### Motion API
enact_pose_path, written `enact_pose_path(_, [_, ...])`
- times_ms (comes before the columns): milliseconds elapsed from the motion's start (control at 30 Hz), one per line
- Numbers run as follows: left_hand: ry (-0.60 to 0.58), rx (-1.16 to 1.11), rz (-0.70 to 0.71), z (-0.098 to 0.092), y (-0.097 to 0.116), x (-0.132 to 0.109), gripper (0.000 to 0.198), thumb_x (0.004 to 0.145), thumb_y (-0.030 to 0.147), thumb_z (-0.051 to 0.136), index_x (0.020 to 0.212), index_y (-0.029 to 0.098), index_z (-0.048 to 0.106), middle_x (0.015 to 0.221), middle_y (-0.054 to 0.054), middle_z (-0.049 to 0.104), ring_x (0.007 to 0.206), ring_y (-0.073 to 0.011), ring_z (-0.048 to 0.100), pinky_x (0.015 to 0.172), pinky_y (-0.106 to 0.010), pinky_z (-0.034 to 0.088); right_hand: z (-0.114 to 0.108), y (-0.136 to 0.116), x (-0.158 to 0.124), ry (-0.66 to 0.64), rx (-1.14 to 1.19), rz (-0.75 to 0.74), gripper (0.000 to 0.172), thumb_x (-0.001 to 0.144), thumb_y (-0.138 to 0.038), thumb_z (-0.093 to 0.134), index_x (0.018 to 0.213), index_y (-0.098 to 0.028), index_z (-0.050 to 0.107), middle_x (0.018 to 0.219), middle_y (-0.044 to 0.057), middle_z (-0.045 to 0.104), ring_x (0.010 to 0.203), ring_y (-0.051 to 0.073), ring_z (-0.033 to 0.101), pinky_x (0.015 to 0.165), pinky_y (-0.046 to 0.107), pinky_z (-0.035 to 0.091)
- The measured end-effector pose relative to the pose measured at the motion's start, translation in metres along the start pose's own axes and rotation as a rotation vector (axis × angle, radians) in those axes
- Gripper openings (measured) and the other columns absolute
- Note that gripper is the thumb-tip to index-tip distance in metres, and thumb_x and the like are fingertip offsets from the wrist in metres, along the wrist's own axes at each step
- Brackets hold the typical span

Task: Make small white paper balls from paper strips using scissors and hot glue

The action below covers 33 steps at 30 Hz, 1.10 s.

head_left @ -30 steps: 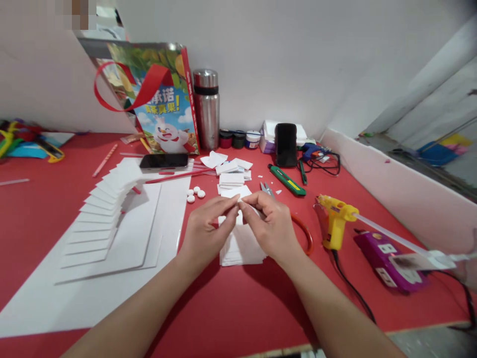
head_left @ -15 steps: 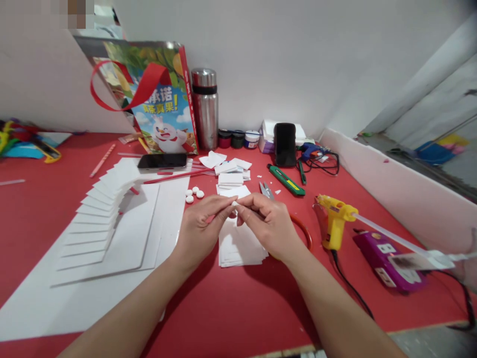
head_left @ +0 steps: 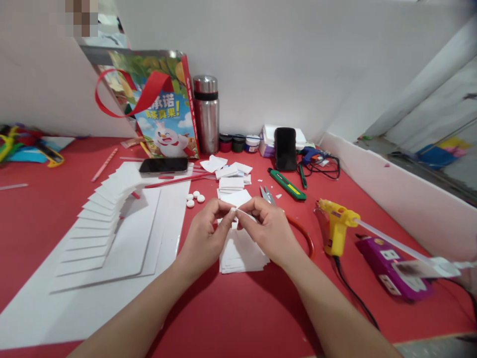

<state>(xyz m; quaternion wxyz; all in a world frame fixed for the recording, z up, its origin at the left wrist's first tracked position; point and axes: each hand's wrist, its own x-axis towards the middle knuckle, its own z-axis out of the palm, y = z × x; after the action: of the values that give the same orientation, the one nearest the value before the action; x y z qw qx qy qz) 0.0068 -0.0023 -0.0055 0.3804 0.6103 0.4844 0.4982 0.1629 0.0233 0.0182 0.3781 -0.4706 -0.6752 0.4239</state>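
Both hands meet above a stack of white paper sheets [head_left: 242, 256], fingertips pinched together. Between them is a small white paper strip [head_left: 233, 211], mostly covered by the fingers. My left hand [head_left: 208, 228] is closed on its left end with thumb and forefinger. From the other side my right hand [head_left: 266, 226] grips it, and a thin white edge shows along the right fingers. Several small white round pieces [head_left: 196, 197] lie just beyond my left hand. Scissors [head_left: 267, 195] with orange handles lie partly behind my right hand.
Left of the hands, fanned white steps [head_left: 93, 223] stand on white board. A yellow glue gun [head_left: 337, 226] and purple power box [head_left: 393, 271] are at right. Behind lie a green cutter [head_left: 286, 184], phones [head_left: 285, 149], a steel flask [head_left: 207, 114] and a printed bag [head_left: 160, 109].
The fingertips have shifted slightly, and more of the white strip shows along my right fingers. The whole view has tilted up a little, so things sit lower.
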Motion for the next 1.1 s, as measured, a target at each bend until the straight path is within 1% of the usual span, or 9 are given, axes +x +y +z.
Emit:
enact_pose_path(133, [-0.033, -0.091, -0.055, 0.000, 0.001, 0.001, 0.014, 0.096, 0.031, 0.056, 0.095, 0.017, 0.060, 0.088, -0.003, 0.065, 0.084, -0.0159, 0.062, 0.075, -0.029, 0.047, 0.000, 0.000, 0.000, 0.008, 0.013, 0.002, 0.010, 0.086, -0.022, 0.063, 0.078, -0.017, 0.063, 0.066, -0.001, 0.068, 0.061, 0.011, 0.061, 0.057, 0.023, 0.043])
enact_pose_path(233, [-0.045, -0.155, -0.118, -0.001, 0.002, 0.003, 0.013, 0.095, 0.029, 0.058, 0.092, 0.017, 0.060, 0.085, -0.003, 0.064, 0.081, -0.0153, 0.061, 0.074, -0.028, 0.046, -0.001, 0.001, -0.001, 0.016, -0.039, -0.018, 0.010, 0.086, -0.024, 0.063, 0.079, -0.017, 0.064, 0.071, 0.001, 0.069, 0.064, 0.012, 0.061, 0.060, 0.025, 0.043])
enact_pose_path(367, [-0.115, -0.350, -0.247, -0.005, 0.001, 0.005, 0.014, 0.090, 0.028, 0.065, 0.088, 0.016, 0.060, 0.082, -0.002, 0.064, 0.078, -0.0139, 0.060, 0.073, -0.027, 0.046, -0.002, 0.001, -0.002, 0.002, -0.164, -0.037, 0.013, 0.087, -0.027, 0.062, 0.078, -0.018, 0.064, 0.071, 0.000, 0.068, 0.062, 0.013, 0.056, 0.056, 0.026, 0.039])
enact_pose_path(433, [-0.136, -0.433, -0.296, -0.006, 0.000, 0.006, 0.015, 0.089, 0.028, 0.067, 0.087, 0.015, 0.060, 0.080, -0.001, 0.064, 0.077, -0.0129, 0.059, 0.074, -0.026, 0.046, -0.003, 0.000, -0.002, -0.010, -0.146, -0.042, 0.013, 0.086, -0.026, 0.062, 0.076, -0.018, 0.064, 0.069, 0.000, 0.067, 0.059, 0.011, 0.053, 0.054, 0.025, 0.037])
enact_pose_path(667, [-0.148, -0.510, -0.300, -0.008, -0.001, 0.006, 0.015, 0.088, 0.030, 0.070, 0.089, 0.016, 0.063, 0.085, -0.001, 0.066, 0.082, -0.0119, 0.060, 0.079, -0.025, 0.047, -0.004, -0.005, 0.000, -0.026, 0.050, 0.025, 0.012, 0.083, -0.022, 0.065, 0.072, -0.017, 0.061, 0.060, -0.004, 0.061, 0.055, 0.009, 0.052, 0.052, 0.022, 0.037])
enact_pose_path(767, [-0.202, -0.517, -0.328, -0.010, -0.001, 0.006, 0.016, 0.089, 0.031, 0.069, 0.089, 0.016, 0.062, 0.082, -0.002, 0.068, 0.080, -0.0134, 0.064, 0.080, -0.028, 0.048, -0.006, -0.006, -0.001, -0.047, 0.021, 0.025, 0.013, 0.083, -0.021, 0.064, 0.072, -0.017, 0.062, 0.063, -0.002, 0.065, 0.058, 0.010, 0.055, 0.055, 0.023, 0.039])
enact_pose_path(867, [-0.274, -0.536, -0.375, -0.013, -0.001, 0.007, 0.019, 0.088, 0.031, 0.070, 0.088, 0.016, 0.059, 0.077, -0.003, 0.070, 0.074, -0.0148, 0.066, 0.077, -0.029, 0.049, -0.010, -0.004, -0.001, -0.095, -0.066, 0.021, 0.011, 0.083, -0.021, 0.064, 0.073, -0.017, 0.063, 0.067, -0.001, 0.067, 0.063, 0.012, 0.057, 0.058, 0.024, 0.040])
enact_pose_path(967, [-0.291, -0.537, -0.413, -0.015, -0.002, 0.007, 0.021, 0.086, 0.031, 0.073, 0.087, 0.015, 0.058, 0.067, -0.001, 0.066, 0.064, -0.0107, 0.060, 0.066, -0.023, 0.043, -0.015, -0.001, 0.000, -0.135, -0.140, 0.002, 0.011, 0.083, -0.025, 0.066, 0.075, -0.018, 0.065, 0.069, -0.001, 0.065, 0.063, 0.012, 0.054, 0.056, 0.024, 0.038])
enact_pose_path(1100, [-0.308, -0.643, -0.443, -0.014, -0.001, 0.007, 0.021, 0.086, 0.027, 0.072, 0.085, 0.016, 0.055, 0.053, 0.008, 0.049, 0.048, -0.0046, 0.041, 0.054, -0.020, 0.031, -0.016, 0.000, 0.001, -0.148, -0.144, -0.009, 0.011, 0.084, -0.027, 0.065, 0.077, -0.018, 0.065, 0.070, -0.001, 0.064, 0.063, 0.012, 0.053, 0.055, 0.024, 0.037])
